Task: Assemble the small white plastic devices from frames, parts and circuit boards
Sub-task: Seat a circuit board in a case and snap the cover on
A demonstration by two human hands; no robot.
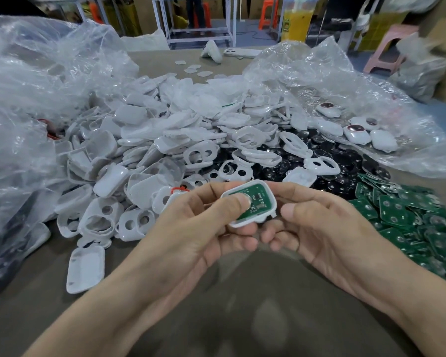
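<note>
The white housing [267, 191] is held above the counter [242, 305], near its front edge, between both hands. A green circuit board [258, 202] sits inside the housing, component side up.

The left hand [191, 228] grips the housing from the left. Its fingers curl underneath and its thumb [233, 204] presses on the board. The right hand [327, 228] grips the right edge with its fingers curled round it.

Behind the hands lies a pile of white frames and covers [165, 140]. Black round parts [332, 161] lie to its right. Loose circuit boards [407, 215] lie at the far right. Finished devices [355, 134] rest on a clear plastic bag [371, 81].
</note>
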